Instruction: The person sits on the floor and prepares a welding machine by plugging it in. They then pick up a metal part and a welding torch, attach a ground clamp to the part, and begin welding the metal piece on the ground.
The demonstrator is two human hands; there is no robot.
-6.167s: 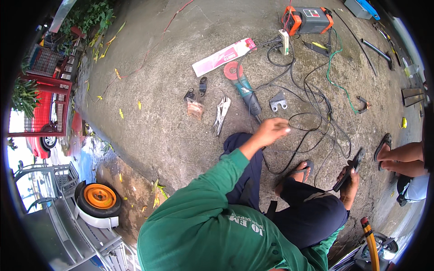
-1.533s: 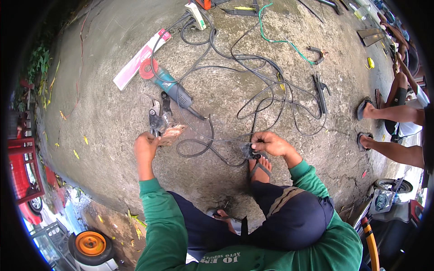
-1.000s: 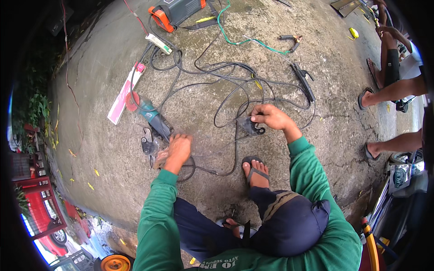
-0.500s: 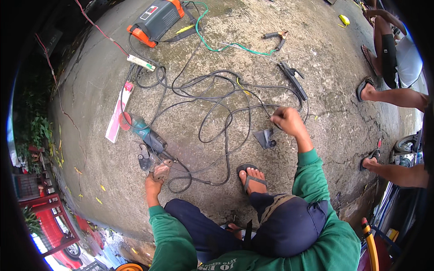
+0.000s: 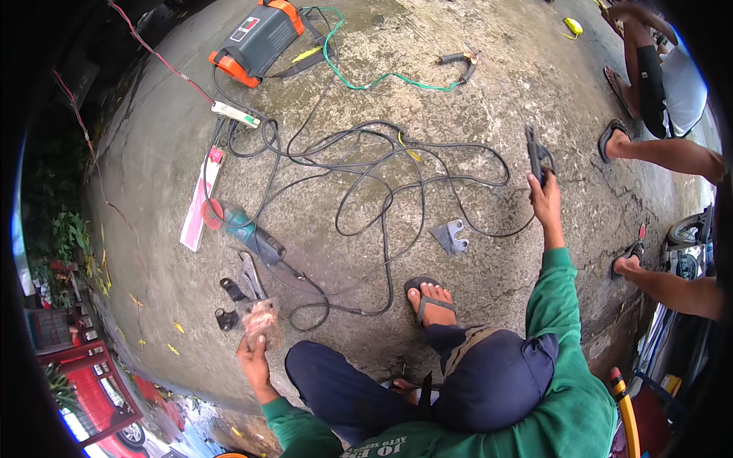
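My right hand (image 5: 545,197) grips a black electrode holder (image 5: 537,153) with its cable trailing left. My left hand (image 5: 253,357) pinches a rusty metal plate (image 5: 260,320), beside two dark metal parts (image 5: 229,294) and silver locking pliers (image 5: 249,272). A grey metal bracket (image 5: 450,238) lies on the concrete between my hands. A teal angle grinder (image 5: 248,233) with a red disc rests beyond the pliers, next to a long pink and white box (image 5: 197,215). Black cables (image 5: 385,175) lie in loose loops across the ground.
A grey and orange welding machine (image 5: 259,42), power strip (image 5: 235,113), ground clamp (image 5: 460,67) and yellow item (image 5: 573,27) lie farther off. Other people's legs (image 5: 666,153) are at the right. A bicycle wheel (image 5: 683,229) is at far right, a red car (image 5: 92,397) lower left.
My right hand left the grey bracket on the ground, moved up and right and took hold of the electrode holder, which shifted. My left hand shifted down-left, still at the rusty plate.
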